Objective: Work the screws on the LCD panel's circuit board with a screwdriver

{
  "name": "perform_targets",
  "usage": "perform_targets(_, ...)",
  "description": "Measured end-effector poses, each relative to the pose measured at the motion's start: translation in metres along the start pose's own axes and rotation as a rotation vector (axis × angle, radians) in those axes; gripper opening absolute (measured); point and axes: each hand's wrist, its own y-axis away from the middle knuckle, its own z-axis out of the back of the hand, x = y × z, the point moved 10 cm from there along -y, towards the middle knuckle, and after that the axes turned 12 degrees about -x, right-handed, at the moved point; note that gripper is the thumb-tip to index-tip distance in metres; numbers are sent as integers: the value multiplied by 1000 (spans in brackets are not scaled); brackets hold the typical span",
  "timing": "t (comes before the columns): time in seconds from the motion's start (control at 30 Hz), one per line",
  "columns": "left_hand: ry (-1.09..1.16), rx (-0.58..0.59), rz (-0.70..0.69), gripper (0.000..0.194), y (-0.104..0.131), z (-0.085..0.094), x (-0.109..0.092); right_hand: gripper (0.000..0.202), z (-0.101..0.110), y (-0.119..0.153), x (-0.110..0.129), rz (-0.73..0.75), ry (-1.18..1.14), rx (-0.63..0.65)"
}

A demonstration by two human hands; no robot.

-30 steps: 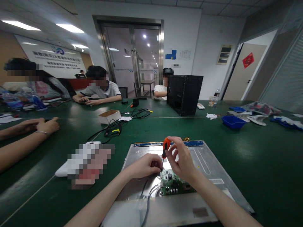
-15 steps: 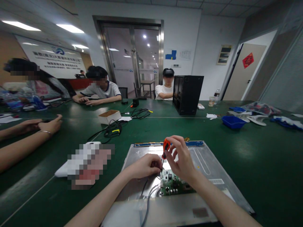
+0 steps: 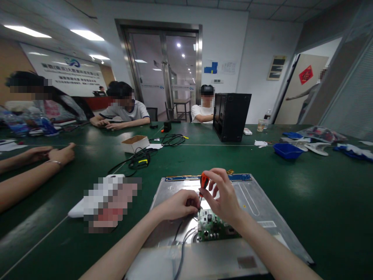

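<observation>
My right hand (image 3: 223, 192) grips a red and black screwdriver (image 3: 204, 179) by its handle, fingers closed round it. The shaft points down at the upper left corner of a green circuit board (image 3: 212, 227). Beside the tip, my left hand (image 3: 186, 203) has its fingers curled and pressed together; whether they hold anything is hidden. The board lies on a silver metal display panel (image 3: 247, 202) with a blue strip (image 3: 183, 179) along its far edge. Grey and black cables (image 3: 183, 252) run across the panel left of the board.
A pixelated white object (image 3: 101, 202) lies to the left. Beyond are black cables (image 3: 140, 157), an open cardboard box (image 3: 134, 144), a black computer case (image 3: 233, 116) and a blue tray (image 3: 288, 151). Another person's hands (image 3: 60, 155) rest at the left; several people sit round the green table (image 3: 204, 159).
The screwdriver handle has turned slightly in my right hand, and its fingers have shifted a little. My left hand stays put. A person has appeared in the doorway at the right.
</observation>
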Motion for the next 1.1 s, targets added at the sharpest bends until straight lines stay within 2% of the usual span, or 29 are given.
perform_targets(0.23,48,20,6,7,0,-3,3,47,-4,1,0,-19,-44,52)
perform_targets(0.6,14,9,40,6,1,0,3,37,-1,1,-5,-39,-53,-19)
perform_targets(1.1,22,14,26,7,0,-1,3,46,-4,3,-4,-56,-58,55)
